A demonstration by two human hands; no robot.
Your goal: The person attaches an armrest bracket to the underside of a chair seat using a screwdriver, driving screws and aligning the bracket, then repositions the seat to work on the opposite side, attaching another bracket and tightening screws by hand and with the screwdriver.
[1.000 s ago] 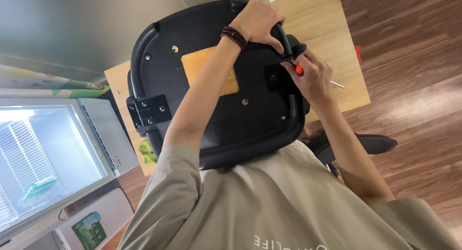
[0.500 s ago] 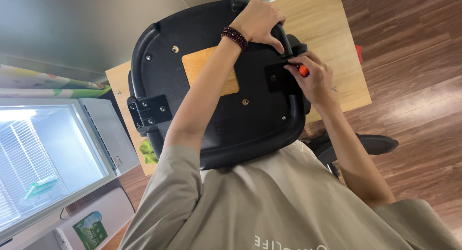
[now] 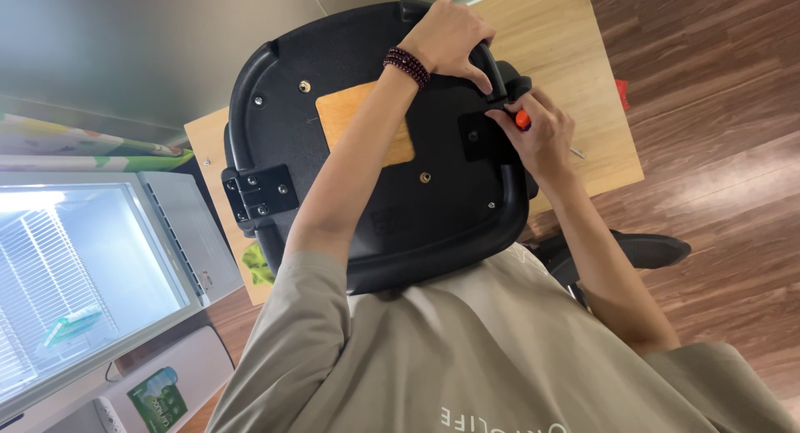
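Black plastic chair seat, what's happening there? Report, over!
Left hand grips black armrest. Right hand holds orange-handled screwdriver at black bracket. Black plastic chair seat upside down. Nothing blocking.

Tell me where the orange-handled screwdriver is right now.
In the head view, the screwdriver is upper right, held in the right hand against the black chair seat, just below the left hand.
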